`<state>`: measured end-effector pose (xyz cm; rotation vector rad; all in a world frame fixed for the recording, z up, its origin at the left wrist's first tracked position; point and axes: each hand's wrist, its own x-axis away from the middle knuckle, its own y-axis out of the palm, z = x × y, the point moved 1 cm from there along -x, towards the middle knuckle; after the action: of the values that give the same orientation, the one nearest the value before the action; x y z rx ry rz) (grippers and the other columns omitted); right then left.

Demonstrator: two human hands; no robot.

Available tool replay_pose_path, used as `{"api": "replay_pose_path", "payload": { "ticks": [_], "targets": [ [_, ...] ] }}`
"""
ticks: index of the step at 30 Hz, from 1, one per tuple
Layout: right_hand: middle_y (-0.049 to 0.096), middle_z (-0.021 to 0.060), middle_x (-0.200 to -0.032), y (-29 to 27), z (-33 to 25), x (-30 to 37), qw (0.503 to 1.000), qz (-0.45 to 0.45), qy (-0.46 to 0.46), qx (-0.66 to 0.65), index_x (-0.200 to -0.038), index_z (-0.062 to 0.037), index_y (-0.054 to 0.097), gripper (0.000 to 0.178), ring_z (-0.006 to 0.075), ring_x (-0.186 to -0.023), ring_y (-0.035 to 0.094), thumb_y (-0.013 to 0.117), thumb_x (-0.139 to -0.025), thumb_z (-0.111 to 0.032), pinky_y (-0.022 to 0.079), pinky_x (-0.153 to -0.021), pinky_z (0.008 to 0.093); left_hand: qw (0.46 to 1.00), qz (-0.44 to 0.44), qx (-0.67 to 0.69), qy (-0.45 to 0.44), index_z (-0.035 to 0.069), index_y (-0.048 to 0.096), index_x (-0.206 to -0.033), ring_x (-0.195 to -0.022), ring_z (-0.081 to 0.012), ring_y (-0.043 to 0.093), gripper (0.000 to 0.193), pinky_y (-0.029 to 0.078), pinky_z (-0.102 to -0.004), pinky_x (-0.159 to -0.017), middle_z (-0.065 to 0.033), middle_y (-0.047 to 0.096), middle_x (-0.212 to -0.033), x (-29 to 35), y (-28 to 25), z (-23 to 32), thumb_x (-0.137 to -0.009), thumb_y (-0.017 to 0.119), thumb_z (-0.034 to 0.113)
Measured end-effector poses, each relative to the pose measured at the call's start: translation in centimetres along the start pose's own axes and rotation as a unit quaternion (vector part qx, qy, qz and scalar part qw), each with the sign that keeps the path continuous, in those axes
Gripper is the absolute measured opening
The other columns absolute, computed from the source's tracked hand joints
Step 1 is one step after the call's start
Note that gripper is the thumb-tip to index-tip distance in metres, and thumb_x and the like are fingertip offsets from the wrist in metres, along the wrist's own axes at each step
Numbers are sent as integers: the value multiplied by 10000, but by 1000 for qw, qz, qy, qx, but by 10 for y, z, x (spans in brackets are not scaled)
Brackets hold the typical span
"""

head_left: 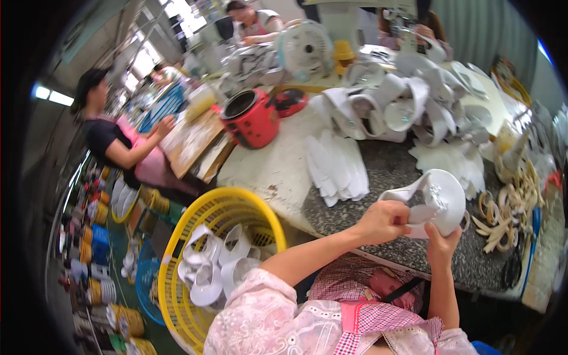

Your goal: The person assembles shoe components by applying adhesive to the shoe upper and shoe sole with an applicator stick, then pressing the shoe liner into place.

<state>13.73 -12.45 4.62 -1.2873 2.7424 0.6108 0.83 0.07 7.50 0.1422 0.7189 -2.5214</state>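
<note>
Over the near part of the speckled dark worktop, my right hand [442,244] grips a white shoe upper [448,198] from below, thumb up against it. The upper has a rounded front with shiny ornaments and a looped strap. My left hand [383,222] is closed, pinching a small pale flat oval piece [422,214] against the upper's opening. Whether that piece is joined to the upper I cannot tell. Just beyond lie a fanned stack of white flat pieces [336,165] and another such stack [451,163].
A heap of white shoe uppers [390,103] fills the back of the table. Left stand a red pot [251,121] and a yellow basket [275,222] holding several uppers. Beige strips [503,216] and dark scissors [511,269] lie right. A fan [305,50] and co-workers are farther off.
</note>
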Motion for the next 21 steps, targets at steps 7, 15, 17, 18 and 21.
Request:
{"api": "replay_pose_path", "payload": {
  "ticks": [7,15,17,18,21],
  "targets": [
    [617,64,-933,3,24,-2,999,15,-24,15,-994,42,583,263,122,-809,575,660,-747,-8,447,-739,253,984,106,-115,88,34,550,-737,-693,-244,568,233,454,-344,-604,-73,552,-701,15,3,-7,-651,734,146],
    [583,117,-1032,23,35,6,997,40,57,-23,-1084,71,519,366,157,-895,570,668,-774,-51,441,-791,281,991,112,9,72,22,606,-977,-633,-168,562,293,467,-279,-602,-92,612,-772,6,-5,-9,-718,703,118],
    [567,141,-1048,17,47,12,993,77,88,-3,-1115,80,478,409,179,-910,572,664,-779,-62,446,-801,295,994,83,64,22,10,607,-855,-597,-174,567,193,453,-282,-563,-96,597,-692,9,-5,-10,-709,700,96],
    [558,146,-1062,17,52,15,989,84,114,-43,-1120,75,472,412,189,-927,569,659,-780,-63,449,-809,306,994,92,34,37,12,595,-821,-587,-178,569,169,451,-288,-554,-99,589,-673,10,-4,-13,-710,696,89],
    [523,145,-1140,14,54,14,964,24,203,-167,-1204,59,406,490,218,-1015,552,628,-793,-90,453,-858,361,989,117,-6,86,20,574,-767,-560,-191,571,134,449,-296,-532,-106,570,-642,11,0,-17,-720,683,81]
  ]
}}
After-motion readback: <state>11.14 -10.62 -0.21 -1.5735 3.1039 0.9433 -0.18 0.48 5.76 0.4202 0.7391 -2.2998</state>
